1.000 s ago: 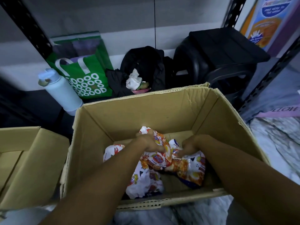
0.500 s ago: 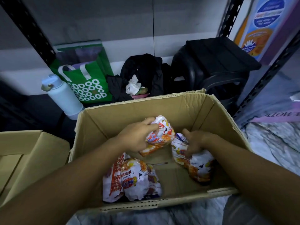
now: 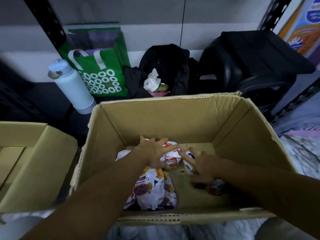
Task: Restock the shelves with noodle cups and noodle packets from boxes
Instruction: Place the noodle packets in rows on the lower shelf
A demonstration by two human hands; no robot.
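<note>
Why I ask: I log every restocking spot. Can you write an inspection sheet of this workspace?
Surface: pale marbled floor, seen in part beside the boxes.
Job's things: open cardboard box with noodle packets inside; front packet lies untouched.
Clutter: second cardboard box at left; white bottle, green tote bag, black bag holding crumpled paper, and black stool behind the box.
Grippers: left hand, fingers spread, rests on the far packet; right hand, fingers extended and blurred, touches the right-side packet.
Cables: nothing seen.
Surroundings: black slotted shelf uprights, grey wall, printed poster at far right.
</note>
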